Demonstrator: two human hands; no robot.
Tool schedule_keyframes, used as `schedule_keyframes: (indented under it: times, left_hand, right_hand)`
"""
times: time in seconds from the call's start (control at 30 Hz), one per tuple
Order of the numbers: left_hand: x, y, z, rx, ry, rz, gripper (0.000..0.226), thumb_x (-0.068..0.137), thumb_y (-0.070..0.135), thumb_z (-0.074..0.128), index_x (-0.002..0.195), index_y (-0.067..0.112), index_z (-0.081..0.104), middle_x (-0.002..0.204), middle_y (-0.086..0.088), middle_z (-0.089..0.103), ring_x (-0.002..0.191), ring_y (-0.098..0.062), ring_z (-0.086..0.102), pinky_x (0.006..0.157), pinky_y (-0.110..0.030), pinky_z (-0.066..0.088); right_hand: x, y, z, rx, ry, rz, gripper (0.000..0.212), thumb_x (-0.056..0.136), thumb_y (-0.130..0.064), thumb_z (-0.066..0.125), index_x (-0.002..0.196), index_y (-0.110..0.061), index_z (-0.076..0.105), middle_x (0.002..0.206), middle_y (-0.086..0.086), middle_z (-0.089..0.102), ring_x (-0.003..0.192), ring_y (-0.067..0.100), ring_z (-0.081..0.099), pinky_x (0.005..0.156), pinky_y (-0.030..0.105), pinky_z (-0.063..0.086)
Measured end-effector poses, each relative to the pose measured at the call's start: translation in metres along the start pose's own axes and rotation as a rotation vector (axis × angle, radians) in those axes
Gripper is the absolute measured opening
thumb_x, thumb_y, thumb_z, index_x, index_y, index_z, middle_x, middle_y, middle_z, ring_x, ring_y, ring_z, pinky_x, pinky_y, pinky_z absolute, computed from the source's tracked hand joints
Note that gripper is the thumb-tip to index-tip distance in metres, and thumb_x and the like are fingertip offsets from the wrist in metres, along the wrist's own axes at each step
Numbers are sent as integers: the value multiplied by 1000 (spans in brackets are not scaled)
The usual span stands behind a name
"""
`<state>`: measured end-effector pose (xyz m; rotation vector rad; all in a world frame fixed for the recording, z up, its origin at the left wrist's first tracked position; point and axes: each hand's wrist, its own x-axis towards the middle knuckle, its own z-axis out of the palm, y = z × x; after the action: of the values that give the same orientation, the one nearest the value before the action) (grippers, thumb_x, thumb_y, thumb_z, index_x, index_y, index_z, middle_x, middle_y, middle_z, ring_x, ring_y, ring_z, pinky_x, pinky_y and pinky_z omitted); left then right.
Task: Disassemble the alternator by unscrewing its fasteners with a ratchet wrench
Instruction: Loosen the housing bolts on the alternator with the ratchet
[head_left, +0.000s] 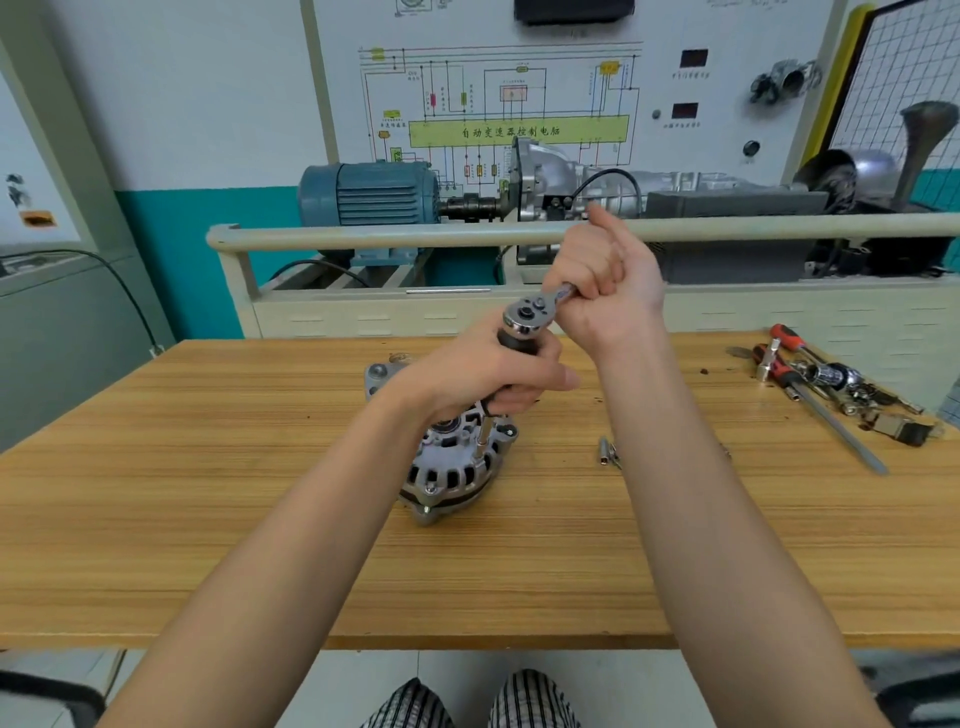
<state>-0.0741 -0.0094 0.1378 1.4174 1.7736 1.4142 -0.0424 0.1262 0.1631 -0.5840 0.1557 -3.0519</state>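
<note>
Slippage threatens: right hand (602, 291) grips the ratchet wrench (535, 312) handle at one o'clock, left hand (488, 374) clasps its extension; the unclamped alternator (452, 467) could tip.

A light wooden table (208, 493) carries a jumble of red-handled screwdrivers and loose chrome sockets (826, 379) near its right edge. Behind it stand a blue finned electric motor (371, 195) and a white wiring-diagram panel (498, 98).

Wrench handle (563, 292) inside right fist (602, 291)
</note>
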Motion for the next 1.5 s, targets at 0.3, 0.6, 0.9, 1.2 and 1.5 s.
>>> schedule_keyframes:
  times: [0.3,0.6,0.9,1.2,1.5]
  left_hand:
    - [17,-9,24,5,969,112,44,79,-7,55,51,19,33,39,14,30,41,-3,24,42,-18,22]
    - [0,-5,-2,72,280,78,33,81,1,64,54,5,47,44,-2,45,41,-17,41,51,-20,43]
    - [11,-7,10,-107,560,20,47,84,-6,53,47,19,37,40,5,29,34,-10,22,40,-15,20]
    - [1,-11,9,58,609,88,34,81,-3,62,54,12,46,44,3,43,42,-12,38,44,-19,37]
    - [5,0,-5,-105,161,15,44,80,5,55,40,15,40,35,4,32,29,-11,25,38,-18,21]
  right_hand:
    - [-52,58,-7,-408,-148,-818,58,101,-18,29,44,-18,37,39,-5,27,37,11,22,44,26,25]
    - [-28,11,0,-198,-33,-389,61,98,-20,33,37,-18,32,33,-6,21,29,8,16,34,21,17]
    - [-21,14,-4,-121,-21,-450,62,100,-20,32,39,-18,32,34,-6,22,29,9,16,35,21,16]
    - [-50,47,-5,-475,-256,-766,59,99,-17,28,41,-18,39,37,-6,27,35,10,18,42,23,21]
    - [-6,4,2,-29,8,-211,62,99,-22,34,38,-17,29,31,-5,21,27,9,13,32,21,13]
